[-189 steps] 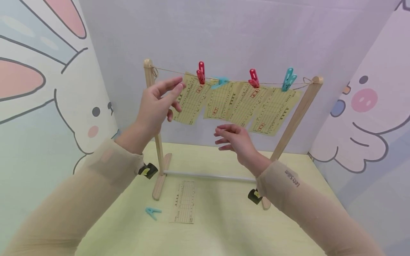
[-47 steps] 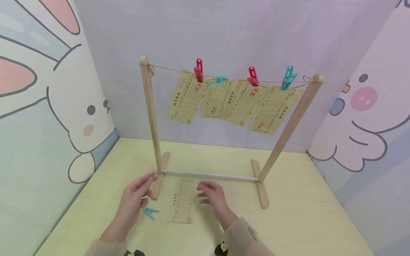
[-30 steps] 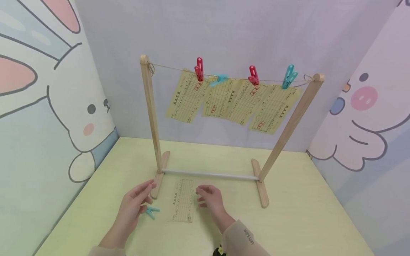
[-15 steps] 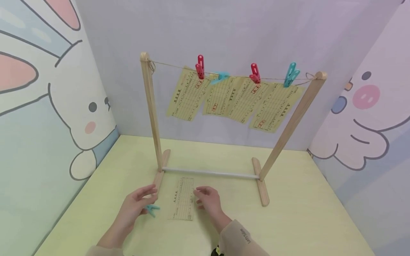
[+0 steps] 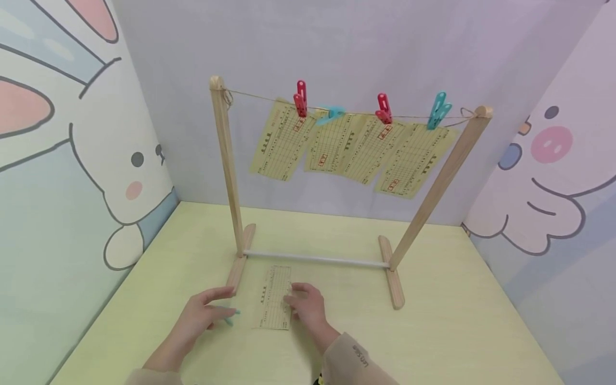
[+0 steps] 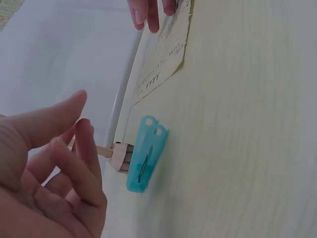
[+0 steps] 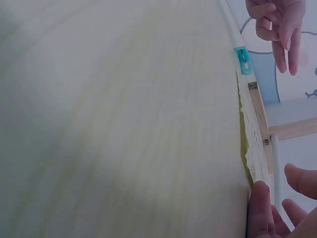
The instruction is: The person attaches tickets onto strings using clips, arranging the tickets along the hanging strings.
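- Standing on a pale yellow-green table (image 5: 433,331), a wooden rack (image 5: 226,176) is walled by cartoon panels.
- Left hand (image 5: 199,316) hovers with loose fingers over the blue clothespin (image 6: 144,154) before the rack; right hand (image 5: 305,306) fingertips press the paper slip (image 5: 274,299).

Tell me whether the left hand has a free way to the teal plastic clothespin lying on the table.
Probably yes: the left hand hovers right beside the teal plastic clothespin, nothing between them.

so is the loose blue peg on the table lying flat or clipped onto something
Lying flat and loose. The left wrist view shows the peg on its side on the table, jaws gripping nothing, apart from the paper; the left hand hovers beside it.
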### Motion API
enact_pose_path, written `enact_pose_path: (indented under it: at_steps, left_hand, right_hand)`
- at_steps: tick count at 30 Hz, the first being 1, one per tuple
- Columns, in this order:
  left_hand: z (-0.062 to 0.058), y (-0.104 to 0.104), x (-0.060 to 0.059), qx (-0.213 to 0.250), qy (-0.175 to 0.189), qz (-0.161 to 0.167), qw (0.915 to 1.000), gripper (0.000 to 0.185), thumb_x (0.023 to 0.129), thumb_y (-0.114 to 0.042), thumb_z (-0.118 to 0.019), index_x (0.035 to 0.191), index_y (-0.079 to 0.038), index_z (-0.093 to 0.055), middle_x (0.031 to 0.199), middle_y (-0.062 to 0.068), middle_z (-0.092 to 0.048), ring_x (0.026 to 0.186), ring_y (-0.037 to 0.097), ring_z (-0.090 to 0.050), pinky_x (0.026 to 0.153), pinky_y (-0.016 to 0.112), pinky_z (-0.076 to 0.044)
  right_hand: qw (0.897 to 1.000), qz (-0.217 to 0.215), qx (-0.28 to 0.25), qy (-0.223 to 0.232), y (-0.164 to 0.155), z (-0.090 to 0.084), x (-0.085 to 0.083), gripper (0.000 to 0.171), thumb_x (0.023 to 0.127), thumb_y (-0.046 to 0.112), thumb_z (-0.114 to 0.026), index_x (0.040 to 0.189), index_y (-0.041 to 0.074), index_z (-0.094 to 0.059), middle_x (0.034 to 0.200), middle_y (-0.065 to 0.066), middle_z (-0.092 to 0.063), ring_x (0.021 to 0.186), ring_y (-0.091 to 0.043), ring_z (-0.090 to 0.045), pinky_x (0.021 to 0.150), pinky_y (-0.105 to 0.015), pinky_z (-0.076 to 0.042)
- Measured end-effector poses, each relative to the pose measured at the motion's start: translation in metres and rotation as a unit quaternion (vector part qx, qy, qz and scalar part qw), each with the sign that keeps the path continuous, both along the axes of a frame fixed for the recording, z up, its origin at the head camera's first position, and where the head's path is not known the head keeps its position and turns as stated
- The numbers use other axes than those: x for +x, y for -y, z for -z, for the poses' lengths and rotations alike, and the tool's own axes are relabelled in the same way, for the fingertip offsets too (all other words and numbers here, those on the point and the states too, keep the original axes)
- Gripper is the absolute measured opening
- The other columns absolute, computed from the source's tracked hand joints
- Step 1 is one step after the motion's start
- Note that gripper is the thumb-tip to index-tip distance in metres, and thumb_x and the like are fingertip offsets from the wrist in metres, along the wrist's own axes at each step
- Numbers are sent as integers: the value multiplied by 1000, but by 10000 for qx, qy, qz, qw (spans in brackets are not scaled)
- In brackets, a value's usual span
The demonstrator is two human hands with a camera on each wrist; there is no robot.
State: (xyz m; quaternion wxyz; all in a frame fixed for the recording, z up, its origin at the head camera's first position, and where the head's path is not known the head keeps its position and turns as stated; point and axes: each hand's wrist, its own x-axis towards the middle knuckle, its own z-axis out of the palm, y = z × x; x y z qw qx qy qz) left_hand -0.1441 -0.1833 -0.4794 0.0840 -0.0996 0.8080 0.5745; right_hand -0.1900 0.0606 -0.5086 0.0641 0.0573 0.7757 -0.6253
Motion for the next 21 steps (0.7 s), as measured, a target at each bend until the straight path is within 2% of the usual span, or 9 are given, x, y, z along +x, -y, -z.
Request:
enact_pose_path:
  at_steps: [5, 8, 14, 16, 19, 21]
  left_hand:
    - [2, 2, 1, -217, 96, -6, 9997, 56, 81, -12, -77, 134, -9, -60, 140, 16, -58, 59, 14, -46, 54, 25, -44]
    - [4, 2, 1, -450, 103, 54, 9989, 57, 78, -9, -78, 133, -8, -61, 137, 18, -60, 50, 12, -41, 50, 25, -44]
    - [10, 1, 0, -888, 281, 76, 9956, 59, 74, -9, -80, 131, -8, -62, 131, 20, -62, 48, 14, -43, 50, 28, -46]
    - [12, 0, 0, -959, 279, 123, 9949, 59, 73, -8, -81, 130, -7, -63, 124, 19, -65, 49, 15, -45, 50, 29, -47]
    - [14, 0, 1, -964, 264, 220, 9947, 59, 73, -7, -80, 129, -6, -63, 103, 12, -71, 48, 15, -46, 50, 29, -47]
    - [15, 0, 1, -970, 245, 235, 9947, 60, 72, -7, -80, 130, -6, -63, 97, 8, -71, 47, 15, -46, 50, 29, -46]
  right_hand:
    - [9999, -41, 135, -58, 3, -2, 2, 49, 82, 8, -75, 128, 2, -60, 140, -27, -49, 70, -14, -63, 60, -28, -56]
    - [9996, -56, 271, -90, 4, -3, 3, 51, 82, 6, -76, 129, 2, -59, 143, -27, -46, 73, -14, -60, 59, -28, -56]
    - [9982, -220, 536, -164, 4, -1, 3, 58, 80, 1, -75, 134, 1, -55, 146, -26, -45, 63, -12, -54, 52, -24, -51]
    - [9975, -292, 623, -188, 4, 0, 3, 62, 79, -1, -75, 136, 0, -53, 147, -27, -44, 60, -11, -53, 50, -23, -50]
    - [9965, -334, 714, -264, 3, 3, 3, 65, 76, -4, -76, 137, 0, -53, 148, -27, -43, 56, -9, -51, 49, -22, -50]
    - [9960, -340, 748, -338, 3, 5, 3, 65, 75, -5, -75, 136, 0, -54, 147, -27, -45, 53, -8, -50, 48, -22, -49]
